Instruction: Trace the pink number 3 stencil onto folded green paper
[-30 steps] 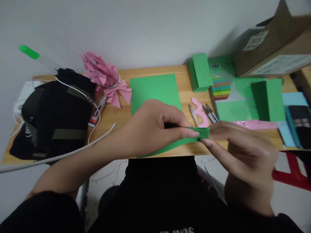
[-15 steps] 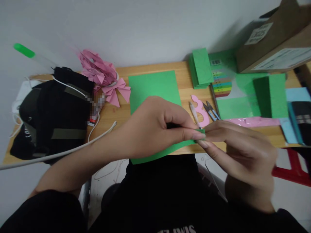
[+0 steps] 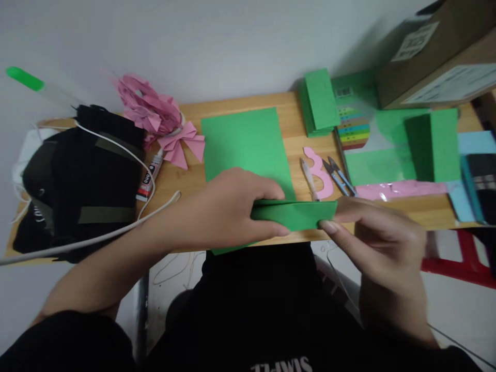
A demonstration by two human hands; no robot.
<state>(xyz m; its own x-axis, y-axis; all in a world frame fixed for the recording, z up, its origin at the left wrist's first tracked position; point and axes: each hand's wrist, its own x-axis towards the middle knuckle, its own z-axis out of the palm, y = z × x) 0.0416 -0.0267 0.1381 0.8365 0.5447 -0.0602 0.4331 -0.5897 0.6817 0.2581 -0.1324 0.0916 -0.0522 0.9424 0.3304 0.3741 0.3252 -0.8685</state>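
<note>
A folded strip of green paper is held between both hands, above the table's front edge. My left hand grips its left end, thumb below and fingers above, with part of the strip hidden in the palm. At the right end, my right hand pinches a corner between thumb and fingers. Beneath the left hand lies a large green paper sheet, partly covered. Just beyond the strip are a pen, a pink scalloped paper piece and thread snips.
Stacked green paper pieces stand near the wall. At right are a green paper pack, a folded green card and a cardboard box. To the left are pink paper bows, a glue tube, a black bag and a white cable.
The green strip, mostly hidden behind the fingers before, now shows lengthwise between my hands. My left hand has slid left along it and opened its grip wider. The whole view has shifted slightly.
</note>
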